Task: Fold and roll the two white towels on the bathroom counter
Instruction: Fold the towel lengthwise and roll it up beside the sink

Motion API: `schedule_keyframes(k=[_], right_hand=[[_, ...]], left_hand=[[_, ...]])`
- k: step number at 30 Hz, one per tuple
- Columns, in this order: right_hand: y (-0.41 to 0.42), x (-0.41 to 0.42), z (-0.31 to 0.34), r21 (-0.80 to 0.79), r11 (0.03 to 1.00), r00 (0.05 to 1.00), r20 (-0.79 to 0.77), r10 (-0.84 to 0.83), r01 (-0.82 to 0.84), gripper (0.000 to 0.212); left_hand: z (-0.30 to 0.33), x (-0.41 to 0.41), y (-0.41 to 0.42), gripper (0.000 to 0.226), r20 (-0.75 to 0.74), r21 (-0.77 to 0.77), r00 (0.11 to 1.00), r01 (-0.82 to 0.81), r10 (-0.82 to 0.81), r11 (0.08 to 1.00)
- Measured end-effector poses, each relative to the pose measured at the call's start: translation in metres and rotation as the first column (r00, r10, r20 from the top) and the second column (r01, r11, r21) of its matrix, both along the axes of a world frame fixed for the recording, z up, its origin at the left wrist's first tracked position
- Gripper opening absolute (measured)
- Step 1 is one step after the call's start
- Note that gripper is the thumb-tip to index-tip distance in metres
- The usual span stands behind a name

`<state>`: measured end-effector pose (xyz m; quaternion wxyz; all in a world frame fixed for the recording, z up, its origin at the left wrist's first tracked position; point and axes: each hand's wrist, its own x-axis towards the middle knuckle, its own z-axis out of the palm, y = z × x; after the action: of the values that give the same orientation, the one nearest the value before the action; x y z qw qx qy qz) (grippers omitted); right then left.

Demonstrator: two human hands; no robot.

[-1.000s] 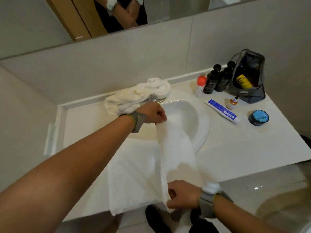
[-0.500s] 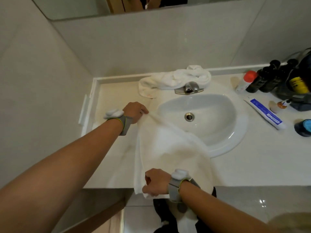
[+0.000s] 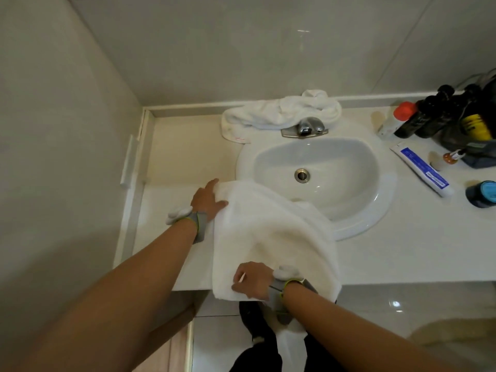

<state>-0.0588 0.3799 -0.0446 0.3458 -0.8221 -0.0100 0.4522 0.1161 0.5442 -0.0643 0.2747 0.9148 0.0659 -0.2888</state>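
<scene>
A white towel (image 3: 271,232) lies folded lengthwise on the counter (image 3: 166,216), its right side draped over the sink rim and its near end hanging over the counter's front edge. My left hand (image 3: 208,201) grips its far left corner. At the front edge, my right hand (image 3: 252,281) pinches its near left corner. A second white towel (image 3: 279,112) sits crumpled at the back of the counter, behind the faucet.
The oval sink (image 3: 316,175) with a chrome faucet (image 3: 304,127) takes the counter's middle. At the right stand dark bottles (image 3: 429,114), a red-capped bottle (image 3: 397,119), a toothpaste tube (image 3: 421,170), a blue-lidded jar (image 3: 483,193) and a toiletry bag (image 3: 480,135). A wall closes the left side.
The towel has been carried left off the sink and laid down flatter on the counter. Both hands moved left and down with it, still holding its left corners.
</scene>
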Motion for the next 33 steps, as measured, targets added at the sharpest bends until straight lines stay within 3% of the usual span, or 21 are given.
schedule_keyframes(k=[3, 7, 13, 16, 20, 22, 24, 28, 31, 32, 33], right_hand=[[-0.045, 0.003, -0.003, -0.058, 0.971, 0.969, 0.095, -0.227, 0.233, 0.020], [-0.120, -0.008, -0.011, -0.175, 0.831, 0.849, 0.104, -0.518, 0.528, 0.022], [-0.176, -0.050, -0.020, -0.349, 0.728, 0.795, 0.096, -0.599, 0.591, 0.026], [-0.182, -0.059, -0.022, -0.396, 0.668, 0.750, 0.090, -0.655, 0.630, 0.039], [-0.181, -0.070, -0.033, -0.416, 0.628, 0.706, 0.050, -0.707, 0.658, 0.059], [-0.180, -0.071, -0.034, -0.378, 0.628, 0.686, 0.027, -0.727, 0.680, 0.066], [-0.177, -0.071, -0.032, -0.333, 0.606, 0.643, 0.001, -0.766, 0.722, 0.068], [-0.192, -0.078, -0.062, -0.282, 0.609, 0.628, -0.032, -0.778, 0.741, 0.051], [-0.211, -0.089, -0.103, -0.215, 0.626, 0.612, -0.136, -0.779, 0.750, 0.061], [-0.208, -0.088, -0.089, -0.192, 0.611, 0.595, -0.139, -0.791, 0.768, 0.050], [-0.200, -0.085, -0.061, -0.178, 0.600, 0.586, -0.129, -0.800, 0.780, 0.033]], left_hand=[[-0.009, -0.040, 0.000, 0.089, -0.008, -0.020, 0.987, -0.163, 0.163, 0.986], [-0.018, -0.090, 0.000, 0.083, -0.116, -0.061, 0.951, -0.295, 0.287, 0.953], [-0.014, -0.141, -0.009, 0.069, -0.187, 0.025, 0.946, -0.266, 0.266, 0.964], [-0.004, -0.156, -0.014, 0.073, -0.275, 0.088, 0.935, -0.207, 0.224, 0.974], [-0.009, -0.167, -0.013, 0.077, -0.335, 0.029, 0.899, -0.288, 0.280, 0.957], [-0.011, -0.174, -0.013, 0.076, -0.358, -0.119, 0.829, -0.497, 0.429, 0.860], [-0.016, -0.184, -0.011, 0.073, -0.414, -0.224, 0.691, -0.709, 0.593, 0.669], [-0.030, -0.203, -0.012, 0.103, -0.465, -0.293, 0.575, -0.817, 0.673, 0.496], [-0.033, -0.213, -0.014, 0.098, -0.444, -0.309, 0.636, -0.770, 0.631, 0.559], [-0.040, -0.216, -0.013, 0.087, -0.471, -0.286, 0.641, -0.761, 0.606, 0.583], [-0.054, -0.219, -0.010, 0.090, -0.491, -0.284, 0.639, -0.760, 0.592, 0.584]])
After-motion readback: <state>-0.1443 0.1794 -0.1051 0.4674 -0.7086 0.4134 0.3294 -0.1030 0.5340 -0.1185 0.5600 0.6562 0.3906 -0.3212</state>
